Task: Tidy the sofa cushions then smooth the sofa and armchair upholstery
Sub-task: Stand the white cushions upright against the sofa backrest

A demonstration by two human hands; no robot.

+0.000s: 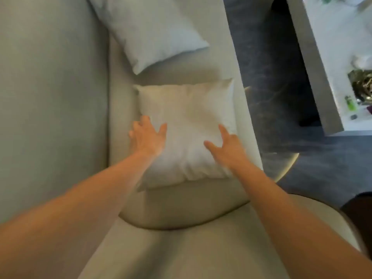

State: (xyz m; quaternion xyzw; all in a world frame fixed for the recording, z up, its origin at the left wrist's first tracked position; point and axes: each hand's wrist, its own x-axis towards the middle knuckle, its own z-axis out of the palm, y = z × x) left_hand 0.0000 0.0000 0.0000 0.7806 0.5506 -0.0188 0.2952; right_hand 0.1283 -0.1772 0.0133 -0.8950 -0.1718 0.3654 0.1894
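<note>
Cushions are your concern at this moment, so look at where they lie. Your left hand (148, 137) rests on the left edge of the square cream fabric cushion (187, 133), with the fingers (144, 122) spread and curling over the edge, not closed around anything. Your right hand (229, 146) lies near the right edge of the same cushion, its fingers also spread open; because of blur I cannot tell if the palm presses the fabric or only hovers on it.

This cushion lies flat on the beige sofa seat (120, 117), and its near edge overlaps a rounded beige cushion (181, 210) below it. A pale grey-blue square cushion (153, 31) lies tilted further along the seat, close to the tall sofa backrest (52, 97) and a little apart from the cream one.

I judge that the tidying step is not finished, and the smoothing has not started.

What can go wrong: the right edge of the cream cushion is close to the front edge of the seat, beside the dark floor (271, 87). If you push to the right, or lift with only one hand, the soft cushion can fold and slide off to the floor. A low white worktop (330, 47) with small objects stands near, so a wide swing could disturb them.
</note>
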